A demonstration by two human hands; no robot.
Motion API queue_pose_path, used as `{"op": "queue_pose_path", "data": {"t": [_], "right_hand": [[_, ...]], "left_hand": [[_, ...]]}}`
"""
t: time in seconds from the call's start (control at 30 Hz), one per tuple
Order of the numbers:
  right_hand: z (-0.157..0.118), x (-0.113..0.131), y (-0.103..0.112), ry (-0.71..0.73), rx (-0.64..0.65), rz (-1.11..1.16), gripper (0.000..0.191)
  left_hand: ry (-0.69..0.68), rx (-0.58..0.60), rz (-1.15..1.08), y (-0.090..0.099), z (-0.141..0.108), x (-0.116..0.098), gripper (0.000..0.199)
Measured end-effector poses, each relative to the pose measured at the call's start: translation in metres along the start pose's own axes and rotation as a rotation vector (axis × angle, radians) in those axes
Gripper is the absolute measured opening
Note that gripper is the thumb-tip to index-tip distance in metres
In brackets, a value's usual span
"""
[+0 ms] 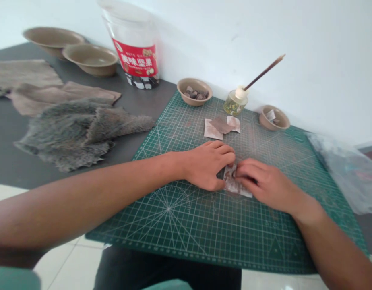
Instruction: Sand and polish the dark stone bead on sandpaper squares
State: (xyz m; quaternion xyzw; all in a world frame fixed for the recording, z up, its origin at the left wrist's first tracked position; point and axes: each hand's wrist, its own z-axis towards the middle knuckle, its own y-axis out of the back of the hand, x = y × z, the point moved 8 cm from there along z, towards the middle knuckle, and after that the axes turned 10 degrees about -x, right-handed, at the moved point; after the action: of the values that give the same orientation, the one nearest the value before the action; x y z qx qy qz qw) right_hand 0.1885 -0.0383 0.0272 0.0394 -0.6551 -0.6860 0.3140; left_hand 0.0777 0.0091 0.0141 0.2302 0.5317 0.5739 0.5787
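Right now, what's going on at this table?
Someone is working bare-handed at a small, brown-marked sheet on a green cutting mat. Their left hand is at its left edge, and the right hand is over its right part. Beyond lie overlapping pieces, with a bowl of lumps and a bottle holding a stick near the mat's far edge.

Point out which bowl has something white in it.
The rightmost bowl, just right of the bottle: a whitish piece shows inside. The other small bowl holds brownish lumps; the two wide bowls show nothing white.
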Motion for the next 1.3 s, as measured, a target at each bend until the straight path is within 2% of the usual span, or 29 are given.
{"op": "queue_pose_path", "data": {"t": [0.07,0.2,0.33,0.47,0.6,0.67,0.73,0.77,0.9,0.97,1.07,1.2,1.23,1.3], "right_hand": [[0.001,-0.004,0.001,-0.028,-0.036,-0.035,0.008],[-0.001,0.002,-0.008,0.054,0.069,0.042,0.011],[-0.001,-0.008,0.002,-0.052,-0.044,-0.068,0.007],[-0.002,0.005,-0.010,0.038,0.065,0.045,0.009],[0.002,-0.007,0.002,-0.073,-0.107,-0.062,0.007],[0.002,-0.007,0.000,-0.073,-0.065,-0.037,0.006],[0.000,0.001,-0.008,0.002,0.037,0.040,0.008],[-0.001,0.004,-0.009,0.023,0.048,0.058,0.009],[0.002,-0.010,0.003,-0.091,-0.088,-0.080,0.006],[0.001,-0.009,0.001,-0.088,-0.036,-0.064,0.005],[-0.001,0.003,-0.009,0.007,0.074,0.056,0.009],[0.002,-0.007,0.003,-0.090,-0.078,-0.059,0.006],[0.002,-0.009,0.004,-0.104,-0.082,-0.081,0.004],[0.000,-0.004,-0.002,-0.066,-0.006,-0.047,0.004]], "left_hand": [[0.012,-0.001,0.004,0.000,0.000,0.001,0.045],[-0.004,0.006,-0.003,0.000,0.000,-0.001,0.045],[0.008,0.003,0.007,0.001,0.000,-0.001,0.044],[-0.005,0.008,0.005,0.000,0.000,-0.001,0.043],[0.003,-0.005,0.013,0.000,0.000,0.000,0.044],[0.003,-0.004,0.014,-0.001,0.000,0.000,0.046],[-0.011,-0.009,0.008,-0.001,0.000,-0.001,0.045],[-0.018,-0.013,0.004,0.000,0.000,-0.001,0.044],[-0.009,-0.022,-0.001,0.000,0.000,0.000,0.045],[-0.004,-0.021,-0.002,-0.001,0.000,0.001,0.046],[-0.026,-0.036,-0.010,0.000,-0.001,-0.001,0.044],[-0.007,-0.021,0.011,0.000,0.000,-0.001,0.044],[0.000,-0.010,0.014,0.000,0.000,0.000,0.045],[-0.003,-0.002,0.011,0.000,0.001,-0.001,0.045]]}}
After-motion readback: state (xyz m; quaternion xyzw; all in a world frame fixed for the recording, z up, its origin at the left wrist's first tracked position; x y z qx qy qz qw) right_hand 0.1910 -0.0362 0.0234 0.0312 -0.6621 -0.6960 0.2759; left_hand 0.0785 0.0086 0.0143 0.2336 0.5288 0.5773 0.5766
